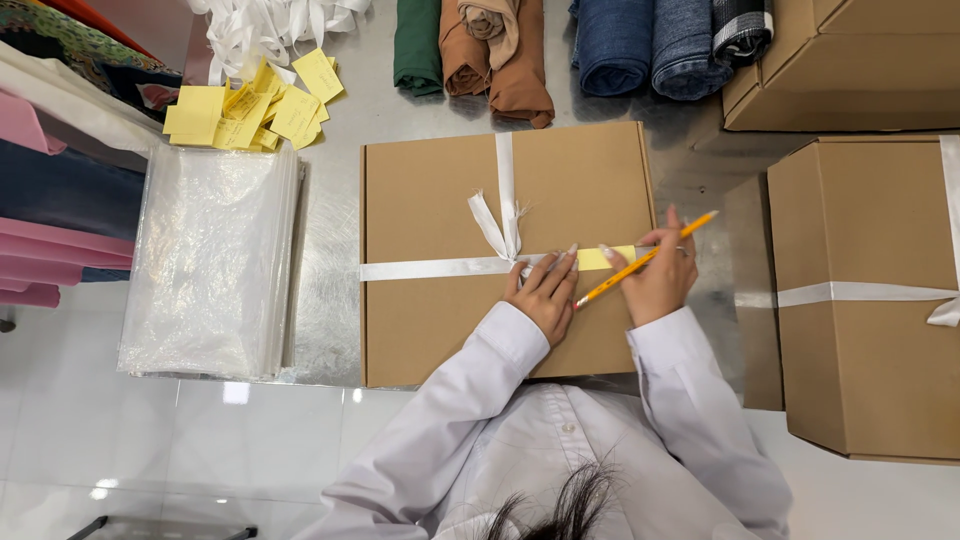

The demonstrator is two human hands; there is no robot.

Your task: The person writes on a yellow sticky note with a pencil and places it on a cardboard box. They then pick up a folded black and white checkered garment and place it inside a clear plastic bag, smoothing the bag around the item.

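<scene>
At the far left lie folded fabrics [45, 190], then a stack of clear plastic bags [210, 265] with loose yellow paper slips [250, 105] above it. In the middle a flat brown cardboard box [500, 250] sits on the metal table [330, 310], tied crosswise with white ribbon [430, 268]. The left hand [545, 290] presses fingers flat on a yellow slip [605, 257] tucked at the ribbon. The right hand [660, 275], just beside it, is closed around a yellow pencil [645, 260]. Rolled cloths [610, 45] lie beyond. Farther right stands a second ribboned box [865, 300].
</scene>
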